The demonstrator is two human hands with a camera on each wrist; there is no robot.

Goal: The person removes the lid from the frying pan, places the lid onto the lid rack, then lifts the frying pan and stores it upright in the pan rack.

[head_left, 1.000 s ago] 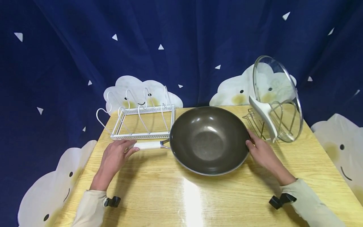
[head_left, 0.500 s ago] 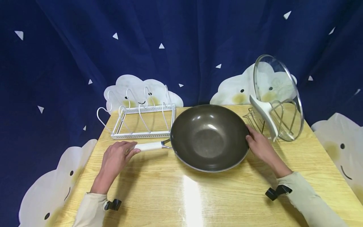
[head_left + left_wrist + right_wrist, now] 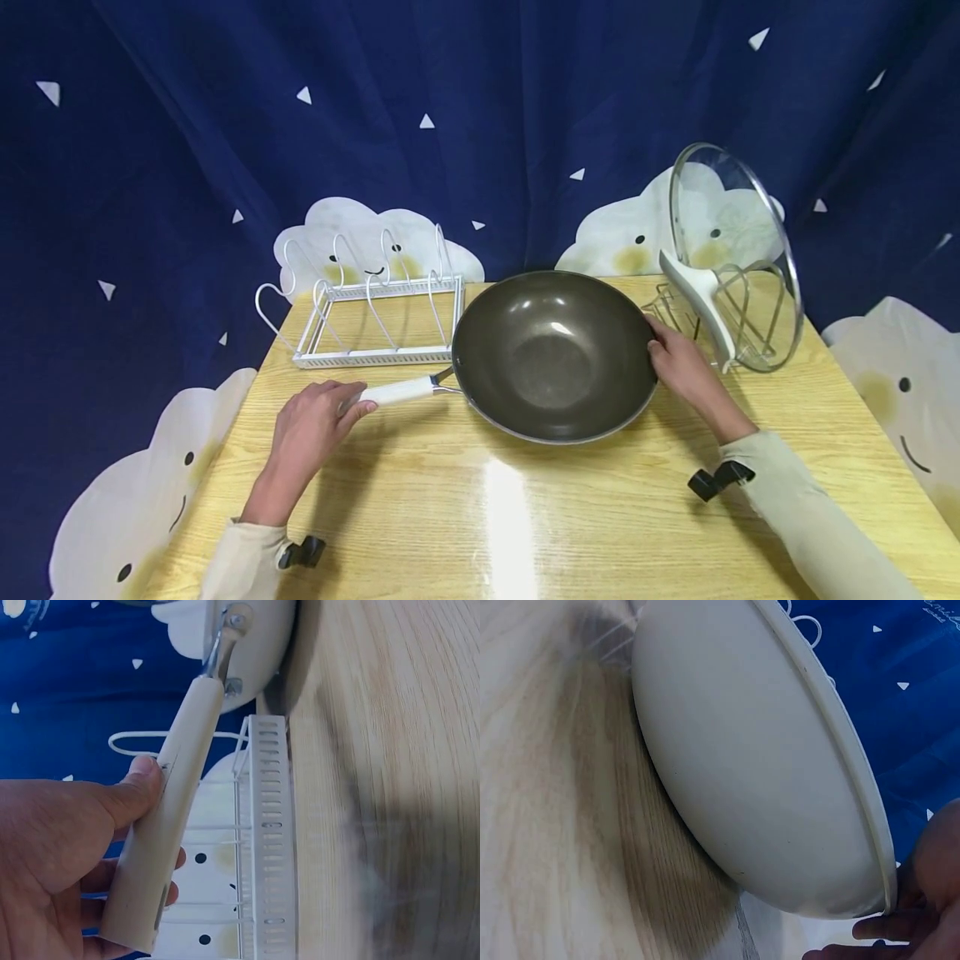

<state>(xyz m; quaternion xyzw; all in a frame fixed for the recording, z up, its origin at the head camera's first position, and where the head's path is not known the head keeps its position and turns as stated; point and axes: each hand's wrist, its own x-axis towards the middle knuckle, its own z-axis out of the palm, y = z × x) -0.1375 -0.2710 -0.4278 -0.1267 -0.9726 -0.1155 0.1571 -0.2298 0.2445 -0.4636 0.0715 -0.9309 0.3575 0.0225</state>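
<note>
A: Entry, left side. White wire rack [image 3: 367,321] stands on the bench [image 3: 465,517], far left corner. Left hand [image 3: 311,429] is just in front of it, thumb and fingers curled round the end of the cream handle [image 3: 396,389]. Left wrist view confirms: thumb lies along the handle [image 3: 161,847], fingers wrap under it.

B: And the pan?

A: Dark wok [image 3: 555,354] sits mid-bench, slightly toward the far edge, handle pointing left. Its pale underside [image 3: 757,787] appears tilted, the far side raised off the wood.

B: Right side?

A: Right hand [image 3: 678,367] grips the wok's right rim, thumb over the edge, fingers beneath. Just right of it, a glass lid [image 3: 731,254] stands upright in a metal wire rack [image 3: 686,321].
</note>
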